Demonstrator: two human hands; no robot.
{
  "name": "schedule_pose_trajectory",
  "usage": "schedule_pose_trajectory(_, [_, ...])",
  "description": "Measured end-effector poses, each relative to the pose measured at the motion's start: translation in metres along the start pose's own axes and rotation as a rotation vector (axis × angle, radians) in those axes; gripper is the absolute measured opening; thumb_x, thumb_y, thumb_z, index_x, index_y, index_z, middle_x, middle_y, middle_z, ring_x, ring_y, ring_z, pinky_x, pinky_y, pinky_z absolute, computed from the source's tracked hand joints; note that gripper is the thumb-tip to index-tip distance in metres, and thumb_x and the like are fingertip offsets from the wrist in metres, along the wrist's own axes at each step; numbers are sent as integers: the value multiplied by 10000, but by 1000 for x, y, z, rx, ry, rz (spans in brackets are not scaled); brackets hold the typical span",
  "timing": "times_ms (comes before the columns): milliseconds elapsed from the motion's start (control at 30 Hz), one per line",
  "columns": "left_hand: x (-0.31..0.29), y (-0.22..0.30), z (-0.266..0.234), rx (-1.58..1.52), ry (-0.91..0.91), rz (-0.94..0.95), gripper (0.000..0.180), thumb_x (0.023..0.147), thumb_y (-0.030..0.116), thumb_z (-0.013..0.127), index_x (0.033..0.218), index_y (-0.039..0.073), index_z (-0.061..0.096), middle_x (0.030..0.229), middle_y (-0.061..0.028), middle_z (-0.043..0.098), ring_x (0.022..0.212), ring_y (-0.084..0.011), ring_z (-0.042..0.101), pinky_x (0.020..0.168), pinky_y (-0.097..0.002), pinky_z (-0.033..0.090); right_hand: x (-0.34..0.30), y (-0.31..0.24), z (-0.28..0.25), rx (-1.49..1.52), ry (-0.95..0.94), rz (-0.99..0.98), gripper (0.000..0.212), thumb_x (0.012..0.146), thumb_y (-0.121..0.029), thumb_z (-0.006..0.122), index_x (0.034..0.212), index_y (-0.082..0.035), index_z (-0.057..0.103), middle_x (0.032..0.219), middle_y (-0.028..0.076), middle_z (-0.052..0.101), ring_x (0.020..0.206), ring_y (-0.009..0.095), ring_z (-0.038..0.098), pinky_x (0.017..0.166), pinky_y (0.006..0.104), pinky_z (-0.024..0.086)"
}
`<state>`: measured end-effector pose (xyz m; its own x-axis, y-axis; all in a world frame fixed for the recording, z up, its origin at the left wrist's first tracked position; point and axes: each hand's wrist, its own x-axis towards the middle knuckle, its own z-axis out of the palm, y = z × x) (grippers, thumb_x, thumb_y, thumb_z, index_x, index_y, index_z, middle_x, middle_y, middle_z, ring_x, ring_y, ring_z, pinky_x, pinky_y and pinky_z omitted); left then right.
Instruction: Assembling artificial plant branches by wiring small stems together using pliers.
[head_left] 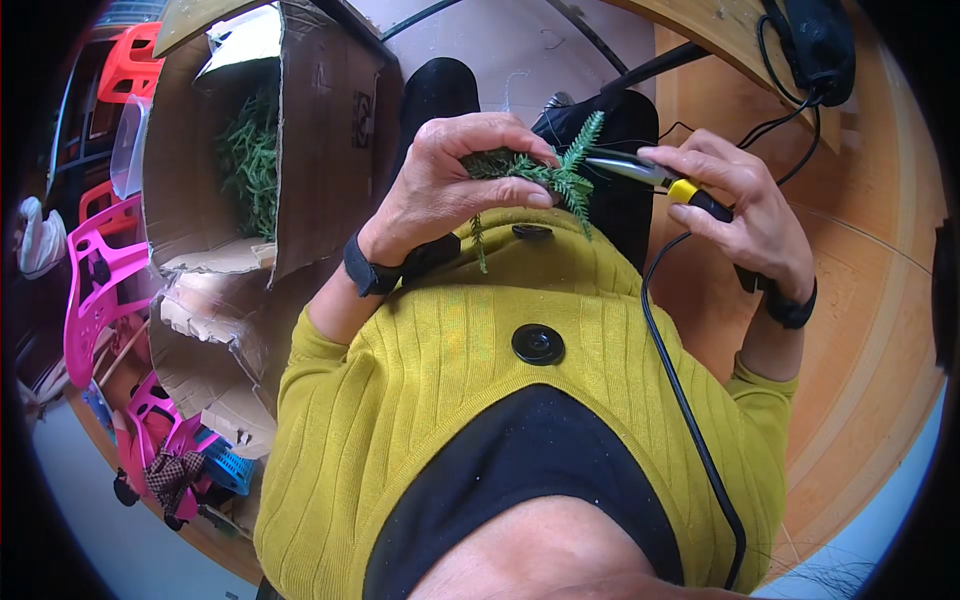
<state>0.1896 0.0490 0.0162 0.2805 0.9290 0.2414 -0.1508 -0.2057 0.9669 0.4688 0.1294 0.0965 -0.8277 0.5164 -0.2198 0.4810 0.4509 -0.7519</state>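
Before my torso, my left hand [455, 180] is closed round a bunch of green needle-leaved sprigs [572, 178], like artificial fir. Thumb and fingers pinch the sprigs, and one thin strand hangs below the palm. My right hand [735, 195] grips a hand tool [685, 190] with a yellow and black handle and a long silver metal end. The metal end points left and meets the sprigs' right side; whether it touches them I cannot tell. Its exact kind is partly hidden by my fingers.
At left stands an open cardboard box [335, 120] holding more green sprigs [255, 160]. Pink plastic chairs [105, 265], a red stool [130, 60] and a blue basket [228, 468] lie beyond. A black cord [690, 430] runs down my front. A wooden table edge [720, 40] with cables is at upper right.
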Motion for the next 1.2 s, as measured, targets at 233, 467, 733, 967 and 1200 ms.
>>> schedule_pose_trajectory(233, [0, -1, 2, -83, 15, -54, 305, 694, 108, 827, 963, 20, 713, 862, -66, 679, 782, -134, 639, 699, -236, 511, -3, -16, 31, -144, 250, -125, 548, 664, 2, 682, 1203, -91, 634, 955, 97, 531, 889, 234, 540, 755, 319, 459])
schedule_pose_trajectory(467, [-1, 0, 7, -68, -39, -71, 327, 687, 151, 838, 959, 14, 719, 825, -65, 680, 757, -129, 632, 689, -254, 509, -1, -16, 28, -223, 239, -189, 580, 646, -1, 701, 1211, -113, 634, 964, 108, 533, 901, 257, 534, 774, 335, 471])
schedule_pose_trajectory(733, [3, 2, 5, -104, -130, -171, 319, 696, 141, 831, 962, 8, 716, 834, -64, 681, 768, -121, 626, 702, -257, 506, -7, -15, 29, -373, 275, -221, 593, 633, 5, 716, 1205, -132, 641, 955, 113, 533, 895, 272, 536, 771, 354, 475])
schedule_pose_trajectory(967, [5, 4, 11, -214, -68, -281, 355, 689, 116, 833, 992, 0, 690, 921, -73, 676, 822, -118, 627, 758, -244, 505, -10, -11, 34, -458, 339, -223, 599, 621, 12, 726, 1195, -138, 647, 938, 111, 535, 870, 274, 538, 757, 357, 477])
schedule_pose_trajectory(1200, [10, -2, 3, -84, -148, -252, 340, 678, 119, 844, 958, 7, 686, 910, -62, 670, 835, -116, 625, 772, -240, 503, -10, -4, 42, -288, 330, -171, 600, 618, 15, 724, 1194, -131, 646, 924, 109, 538, 860, 272, 538, 743, 354, 473])
